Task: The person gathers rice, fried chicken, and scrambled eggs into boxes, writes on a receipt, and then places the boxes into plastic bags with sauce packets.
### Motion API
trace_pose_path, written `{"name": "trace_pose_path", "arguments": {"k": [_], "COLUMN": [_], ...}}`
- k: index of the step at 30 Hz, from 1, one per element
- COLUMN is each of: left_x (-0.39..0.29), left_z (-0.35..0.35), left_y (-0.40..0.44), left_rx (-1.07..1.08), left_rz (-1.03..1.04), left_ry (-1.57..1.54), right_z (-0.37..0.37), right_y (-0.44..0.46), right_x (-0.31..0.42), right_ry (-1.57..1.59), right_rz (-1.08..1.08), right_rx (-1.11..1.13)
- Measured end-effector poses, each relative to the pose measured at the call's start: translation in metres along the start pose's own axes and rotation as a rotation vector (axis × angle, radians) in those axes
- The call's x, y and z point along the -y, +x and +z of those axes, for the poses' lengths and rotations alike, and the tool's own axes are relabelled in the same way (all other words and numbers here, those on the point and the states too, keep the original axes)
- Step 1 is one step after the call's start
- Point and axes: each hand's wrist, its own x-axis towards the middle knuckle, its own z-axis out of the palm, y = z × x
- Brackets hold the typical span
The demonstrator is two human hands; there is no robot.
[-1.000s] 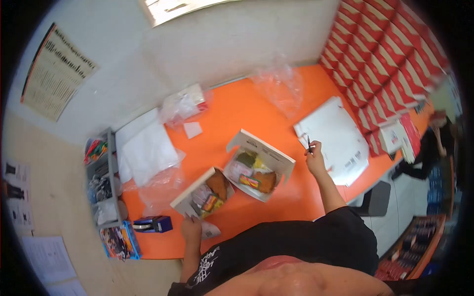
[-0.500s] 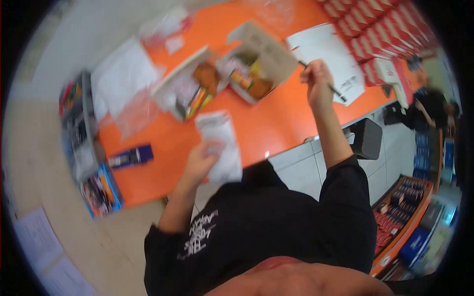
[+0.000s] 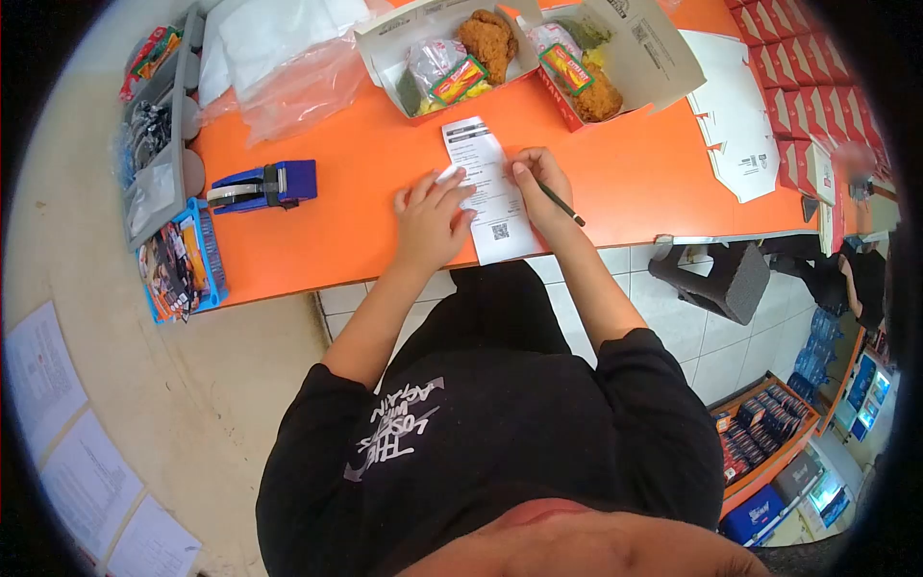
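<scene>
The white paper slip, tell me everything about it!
The paper slip is narrow and white, with dark print, dark bars near the top and a square code near the bottom. It lies on the orange table, reaching its edge. The left hand rests on it; the right hand is at its right edge.

Glossy orange counter (image 3: 336, 231) at twelve o'clock. Plain beige wall (image 3: 82, 255) at nine, with white rectangular paper sheets (image 3: 91, 481) at eight. White square-tiled floor (image 3: 663, 313) and dark grey, angular stool (image 3: 742, 284) at three. Orange-edged rack (image 3: 769, 469) at four.
</scene>
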Motion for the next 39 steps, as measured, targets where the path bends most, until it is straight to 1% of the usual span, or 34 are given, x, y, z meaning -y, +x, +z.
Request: {"name": "trace_pose_path", "arguments": {"k": [2,4,5,7,8,9,10,11,13,14,16,17,19,20,22,23,25,26,27,29,30,31,33,34,35,37,38,39], "left_x": [0.002,-0.003,-0.006,-0.008,-0.008,-0.007,-0.007,-0.006,-0.006,-0.006,-0.005,-0.005,-0.005,-0.006,-0.006,-0.005,-0.004,-0.004,-0.004,-0.002,-0.001,-0.002,-0.004,-0.005,-0.005,-0.004,-0.004,-0.004], "left_z": [0.003,-0.001,-0.004,-0.005,-0.006,-0.006,-0.005,-0.004,-0.002,-0.002,-0.001,-0.002,-0.004,-0.005,-0.004,-0.002,-0.003,-0.003,-0.002,0.0,0.001,0.0,-0.003,-0.003,-0.003,-0.004,-0.005,-0.005], "left_y": [0.003,0.007,0.009,0.011,0.011,0.011,0.012,0.012,0.011,0.012,0.011,0.011,0.012,0.012,0.011,0.01,0.01,0.011,0.011,0.011,0.011,0.012,0.013,0.012,0.012,0.012,0.013,0.013], "left_rx": [0.016,0.027,0.018,0.008,0.031,0.054,0.054,0.055,0.059,0.054,0.052,0.059,0.064,0.069,0.072,0.062,0.051,0.045,0.039,0.06,0.081,0.081,0.079,0.08,0.077,0.073,0.076,0.08], "left_rz": [-0.041,-0.078,-0.093,-0.112,-0.118,-0.122,-0.124,-0.121,-0.121,-0.121,-0.125,-0.124,-0.121,-0.128,-0.139,-0.129,-0.118,-0.121,-0.126,-0.123,-0.115,-0.115,-0.141,-0.139,-0.134,-0.131,-0.133,-0.136], "left_ry": [-0.042,-0.084,-0.079,-0.076,-0.068,-0.06,-0.06,-0.052,-0.046,-0.054,-0.065,-0.07,-0.077,-0.066,-0.057,-0.062,-0.069,-0.075,-0.083,-0.076,-0.063,-0.064,-0.091,-0.091,-0.08,-0.067,-0.082,-0.099], "right_z": [0.003,0.006,0.003,0.001,0.002,0.01,0.016,0.017,0.02,0.019,0.016,0.017,0.024,0.023,0.018,0.014,0.007,0.0,-0.001,-0.004,0.0,0.005,0.013,0.009,0.006,0.001,-0.003,-0.001], "right_y": [-0.003,-0.008,-0.009,-0.012,-0.013,-0.015,-0.015,-0.015,-0.015,-0.013,-0.01,-0.011,-0.011,-0.011,-0.012,-0.011,-0.007,-0.007,-0.006,-0.007,-0.009,-0.011,-0.013,-0.013,-0.012,-0.011,-0.01,-0.011], "right_x": [0.006,0.011,0.006,0.0,-0.003,0.003,0.005,0.003,0.001,0.0,0.001,0.004,0.022,0.021,0.013,0.006,-0.006,-0.008,-0.012,-0.025,-0.015,-0.005,0.009,-0.003,-0.008,-0.014,-0.015,-0.01], "right_ry": [-0.033,-0.156,-0.159,-0.524,-0.525,-0.567,-0.61,-0.61,-0.678,-0.679,-0.768,-0.769,-0.801,-0.804,-0.813,-0.815,-0.63,-0.571,-0.575,-0.656,-0.714,-0.715,-0.636,-0.697,-0.697,-0.692,-0.818,-0.819], "right_rz": [0.011,-0.102,-0.099,-0.041,-0.039,-0.06,-0.081,-0.079,-0.241,-0.238,-0.401,-0.397,-0.391,-0.391,-0.307,-0.306,-0.169,-0.187,-0.185,-0.168,-0.278,-0.277,-0.211,-0.165,-0.166,-0.226,-0.347,-0.343], "right_rx": [-0.036,0.007,0.01,0.022,0.024,-0.021,-0.066,-0.063,-0.06,-0.057,0.159,0.161,-0.02,-0.018,0.179,0.18,-0.019,0.02,0.024,0.112,0.212,0.212,0.042,-0.021,-0.023,0.146,0.253,0.255]}}
